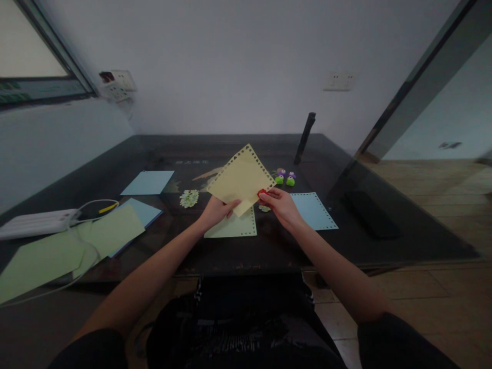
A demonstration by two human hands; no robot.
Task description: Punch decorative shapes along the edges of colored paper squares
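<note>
1. Yellow paper sheet, tilted like a diamond with punched holes along its edges, is held up above the desk between both hands.
2. Left hand is closed on the sheet's lower left edge, thumb on top and fingers curled beneath.
3. Right hand is closed around a small red punch, which sits at the sheet's lower right edge; how far the edge goes into the punch cannot be told.
4. Just below the hands a pale green sheet with a punched edge lies flat on the desk.
5. Right of the right hand lies a light blue sheet, also punched along its border.
6. Beyond the right hand stand purple and green punches, close together.
7. Left of the left hand lies a small heap of paper cut-outs.
8. Farther left are a blue sheet, overlapping green sheets and a white power strip with its cable.
9. A dark upright object stands near the desk's far edge.
</note>
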